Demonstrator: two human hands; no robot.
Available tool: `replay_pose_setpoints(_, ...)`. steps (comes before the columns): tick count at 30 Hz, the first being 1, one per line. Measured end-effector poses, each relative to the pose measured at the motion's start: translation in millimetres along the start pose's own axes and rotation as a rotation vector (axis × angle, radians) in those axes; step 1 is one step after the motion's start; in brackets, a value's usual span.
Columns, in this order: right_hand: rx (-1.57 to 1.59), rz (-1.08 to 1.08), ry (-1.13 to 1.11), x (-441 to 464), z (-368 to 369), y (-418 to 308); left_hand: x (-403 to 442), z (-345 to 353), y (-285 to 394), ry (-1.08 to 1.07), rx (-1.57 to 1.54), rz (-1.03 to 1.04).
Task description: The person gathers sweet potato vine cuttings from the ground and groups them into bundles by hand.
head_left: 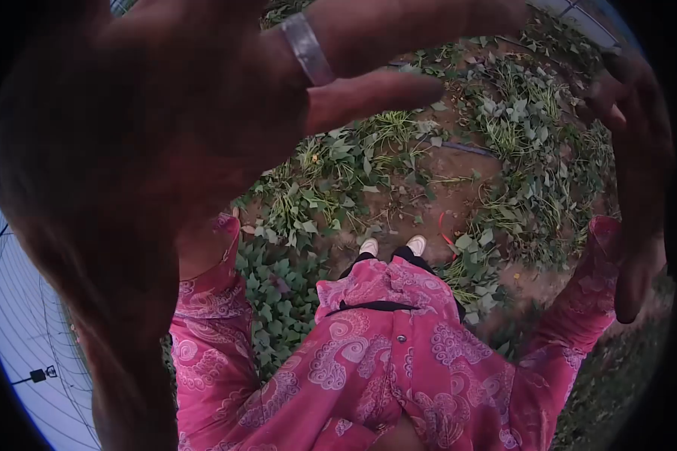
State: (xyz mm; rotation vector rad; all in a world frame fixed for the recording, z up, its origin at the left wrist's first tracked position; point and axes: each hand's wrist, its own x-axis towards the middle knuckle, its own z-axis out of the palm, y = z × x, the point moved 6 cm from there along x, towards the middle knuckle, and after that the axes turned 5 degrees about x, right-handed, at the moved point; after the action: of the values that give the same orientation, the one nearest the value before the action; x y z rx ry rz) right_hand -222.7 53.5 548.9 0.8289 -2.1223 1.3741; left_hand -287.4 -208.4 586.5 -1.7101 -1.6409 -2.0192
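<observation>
My left hand point(173, 113) is very close to the camera and fills the upper left of the view. Its fingers are spread, a silvery ring point(308, 49) circles one of them, and nothing shows in its grasp. At the right edge, my right hand point(639, 143) is raised, dark and partly cut off by the lens border. Its fingers stretch upward with the thumb apart, and it holds nothing visible. Both arms wear pink patterned sleeves point(210, 331).
Cut leafy vines point(519, 120) lie in heaps on brown soil point(459, 169). A dark pipe point(466, 148) and a red strip point(445, 229) lie on the ground. My light shoes point(416, 244) stand below, near low green plants point(282, 301). Ribbed translucent sheeting point(22, 301) is at the left.
</observation>
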Motion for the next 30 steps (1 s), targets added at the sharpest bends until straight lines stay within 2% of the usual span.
replay_pose_setpoints(4,0.188,-0.071,-0.235,3,-3,1,1,10,-18,-0.188,-0.383,-0.045)
replay_pose_setpoints(7,0.334,-0.233,-0.421,24,8,-2,-3,20,-23,-0.348,-0.568,-0.058)
replay_pose_setpoints(9,0.366,0.001,-0.391,22,29,-11,-11,29,-22,-0.467,-0.624,-0.043)
replay_pose_setpoints(10,0.402,0.019,-0.348,12,34,-5,-15,34,-22,-0.529,-0.649,-0.042)
replay_pose_setpoints(11,0.441,0.052,-0.308,-1,38,6,-33,34,-36,-0.181,-0.714,-0.493)
replay_pose_setpoints(13,0.508,0.269,-0.265,-23,52,15,-65,41,-41,-0.065,-0.776,-0.876)
replay_pose_setpoints(15,0.604,0.309,-0.279,-50,64,32,-110,58,-70,-0.342,-0.79,-0.868)
replay_pose_setpoints(18,0.817,0.485,-0.267,-82,88,45,-159,80,-88,-0.335,-0.828,-0.888)
replay_pose_setpoints(20,0.881,0.512,-0.256,-105,103,55,-184,88,-106,-0.326,-0.677,-0.964)
replay_pose_setpoints(21,0.921,0.618,-0.281,-121,113,62,-189,92,-108,-0.327,-0.665,-0.952)
replay_pose_setpoints(22,0.963,0.73,-0.309,-132,119,68,-197,96,-112,-0.275,-0.649,-1.016)
replay_pose_setpoints(23,0.961,0.728,-0.315,-132,119,66,-201,97,-115,-0.221,-0.636,-1.084)
replay_pose_setpoints(26,0.975,0.789,-0.352,-136,121,64,-189,90,-109,-0.233,-0.555,-1.037)
replay_pose_setpoints(27,0.97,0.8,-0.275,-135,115,66,-180,87,-102,-0.228,-0.556,-1.042)
replay_pose_setpoints(29,0.966,0.818,-0.197,-129,107,65,-149,71,-86,-0.037,-0.548,-1.0)
replay_pose_setpoints(30,0.936,0.747,-0.093,-117,99,62,-133,65,-78,0.003,-0.443,-0.914)
